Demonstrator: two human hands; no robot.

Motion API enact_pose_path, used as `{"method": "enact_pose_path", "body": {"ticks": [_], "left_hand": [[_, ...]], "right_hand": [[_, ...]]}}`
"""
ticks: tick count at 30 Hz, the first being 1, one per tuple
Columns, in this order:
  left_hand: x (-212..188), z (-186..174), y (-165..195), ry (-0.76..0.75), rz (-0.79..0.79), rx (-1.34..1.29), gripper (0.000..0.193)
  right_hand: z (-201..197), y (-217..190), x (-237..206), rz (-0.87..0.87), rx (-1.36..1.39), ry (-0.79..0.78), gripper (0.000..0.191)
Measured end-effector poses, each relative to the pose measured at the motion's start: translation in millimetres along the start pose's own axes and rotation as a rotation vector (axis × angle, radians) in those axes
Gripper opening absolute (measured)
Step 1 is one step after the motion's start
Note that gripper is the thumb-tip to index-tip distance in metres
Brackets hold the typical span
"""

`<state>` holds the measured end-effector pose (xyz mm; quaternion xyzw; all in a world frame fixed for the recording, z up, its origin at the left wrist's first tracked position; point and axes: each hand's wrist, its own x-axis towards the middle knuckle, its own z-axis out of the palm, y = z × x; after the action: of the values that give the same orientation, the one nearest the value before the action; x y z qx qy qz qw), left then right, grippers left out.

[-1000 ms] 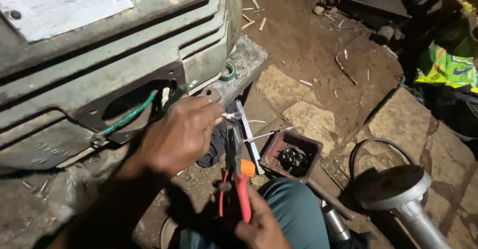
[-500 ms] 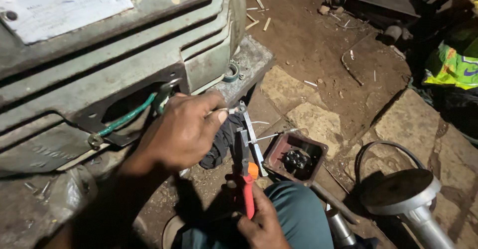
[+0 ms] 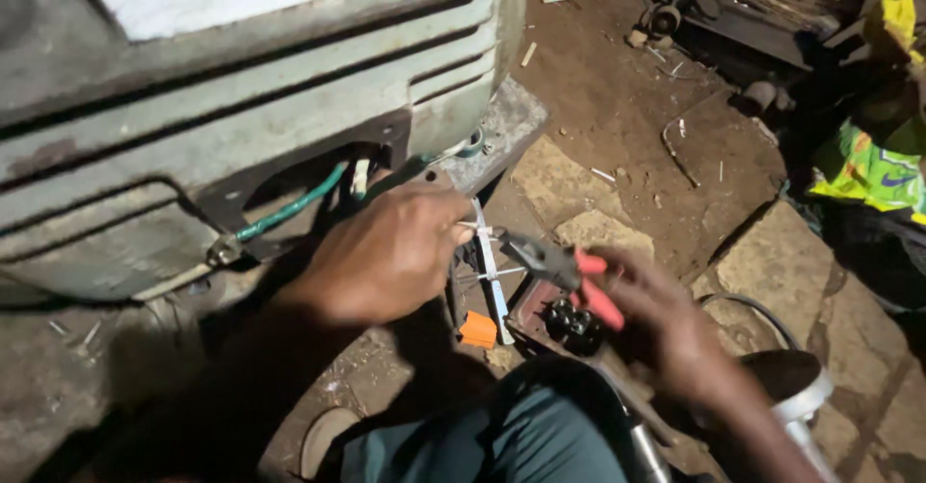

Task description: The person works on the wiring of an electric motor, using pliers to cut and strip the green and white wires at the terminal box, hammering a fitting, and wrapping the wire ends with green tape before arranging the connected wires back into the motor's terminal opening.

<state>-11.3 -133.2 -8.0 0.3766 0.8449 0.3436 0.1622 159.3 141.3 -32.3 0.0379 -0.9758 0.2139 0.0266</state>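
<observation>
Red-handled pliers (image 3: 569,276) are gripped by the right hand (image 3: 666,324), jaws pointing to nine o'clock; thin wires (image 3: 482,242) are pinched by the closed left hand (image 3: 391,251) beside the green cable (image 3: 289,208).

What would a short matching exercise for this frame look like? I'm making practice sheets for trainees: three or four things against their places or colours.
Things:
1. pliers
2. green wire
3. white strip
4. orange piece

Places:
a. on the ground, beside the knee
b. runs from the motor housing's opening
c. held in the right hand
d. at the left hand's fingertips

Pairs: 1-c, 2-b, 3-d, 4-a
</observation>
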Motion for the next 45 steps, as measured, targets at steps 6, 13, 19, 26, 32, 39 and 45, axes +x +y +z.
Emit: {"method": "enact_pose_path", "body": {"ticks": [6, 13, 19, 26, 32, 39, 45], "left_hand": [[3, 5, 0, -0.037, -0.098, -0.022, 0.03], [3, 0, 12, -0.136, -0.127, -0.033, 0.038], [4, 6, 4, -0.068, -0.051, 0.038, 0.019], [5, 14, -1, 0.022, 0.053, 0.056, 0.018], [5, 16, 2, -0.01, -0.032, 0.018, 0.034], [4, 13, 5, 0.051, -0.084, -0.055, 0.049], [8, 11, 11, -0.077, -0.212, -0.016, 0.032]], "right_hand": [[-68, -8, 52, -0.106, -0.502, -0.177, 0.049], [-84, -20, 77, -0.202, -0.615, -0.223, 0.049], [-84, -24, 85, -0.149, -0.667, -0.277, 0.052], [-85, -16, 87, -0.326, -0.911, -0.275, 0.049], [-87, -5, 86, -0.414, -1.007, -0.274, 0.054], [-91, -16, 93, -0.38, -0.957, -0.369, 0.06], [-89, -15, 96, -0.306, -0.876, -0.457, 0.044]]}}
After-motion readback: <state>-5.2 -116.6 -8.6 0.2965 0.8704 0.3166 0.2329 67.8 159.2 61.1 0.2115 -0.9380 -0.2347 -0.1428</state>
